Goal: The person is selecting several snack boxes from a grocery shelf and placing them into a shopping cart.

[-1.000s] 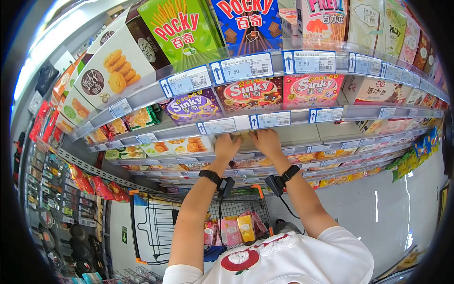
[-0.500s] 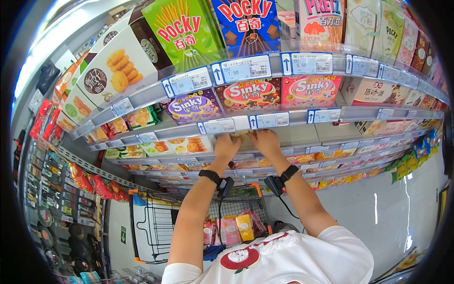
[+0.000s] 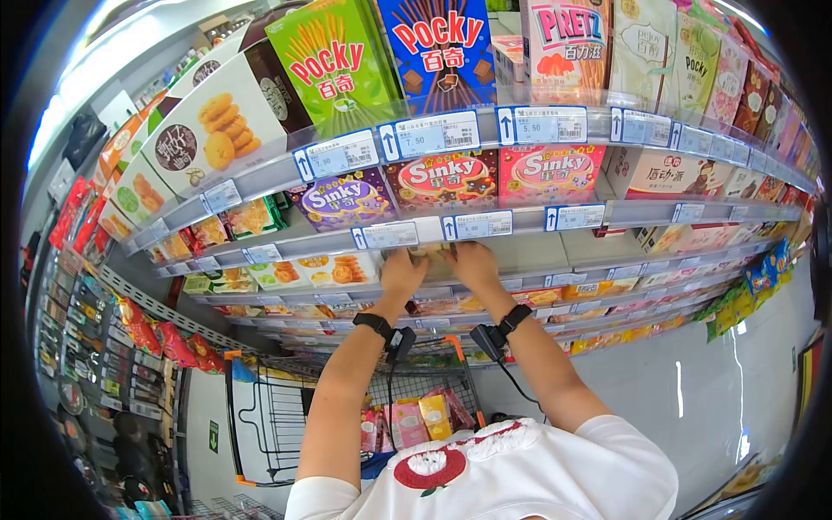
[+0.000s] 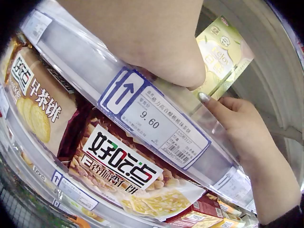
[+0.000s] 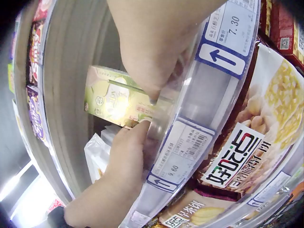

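A green box is set on a shelf, between the fingers of the left hand and those of the right hand. Both thumbs are seen at its near end, but the other fingers are mostly hidden; whether the box is grasped or merely touched cannot be told. In front, it is partly screened by a clear lip bearing a price tag. A white packet is lodged beside the left fingers. Sinky boxes are displayed above the fingers, biscuit bags below, cookie boxes to their left. Well below, a cart is seen.
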Available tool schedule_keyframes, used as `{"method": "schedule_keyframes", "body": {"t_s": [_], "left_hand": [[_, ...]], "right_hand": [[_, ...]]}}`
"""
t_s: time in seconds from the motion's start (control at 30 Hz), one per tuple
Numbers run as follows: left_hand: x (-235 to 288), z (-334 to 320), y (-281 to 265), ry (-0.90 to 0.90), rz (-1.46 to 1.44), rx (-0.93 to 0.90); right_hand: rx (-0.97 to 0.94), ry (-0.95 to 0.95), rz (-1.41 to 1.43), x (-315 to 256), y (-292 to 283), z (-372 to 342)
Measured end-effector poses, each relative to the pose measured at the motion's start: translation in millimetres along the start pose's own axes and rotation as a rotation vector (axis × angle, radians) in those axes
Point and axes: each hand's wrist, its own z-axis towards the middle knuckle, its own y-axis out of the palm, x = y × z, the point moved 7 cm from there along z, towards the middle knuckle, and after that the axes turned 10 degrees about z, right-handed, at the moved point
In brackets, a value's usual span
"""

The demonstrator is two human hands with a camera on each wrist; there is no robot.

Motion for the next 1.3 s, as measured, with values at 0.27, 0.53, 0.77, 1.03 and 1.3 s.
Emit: {"method": "schedule_keyframes", "body": {"t_s": [0.27,0.53,0.77,1.03,1.3], "left_hand": [[-0.8,-3.7,-1.1,0.01,-0.017,-0.014],[12.7,-12.0,-15.6,-0.039,0.059,-0.115],[10.4,-11.0,-7.5,-0.057,-0.036,-0.078],[12.0,-22.4,-17.8,-0.024,-0.018,0.061],[-6.3,-89.7,-71.3,0.2,0.131,0.424]], "right_hand": [[-0.044,0.028,-0.081,4.7,7.6,0.4],[-0.091,0.077,-0.054,3.5,5.9,-0.9],[-0.084,0.091,-0.043,3.4,7.6,-1.8],[-0.044,0.069,-0.041,6.8,9.8,-1.1],[0.071,-0.061,-0.181,7.0,13.7,-5.3]]}}
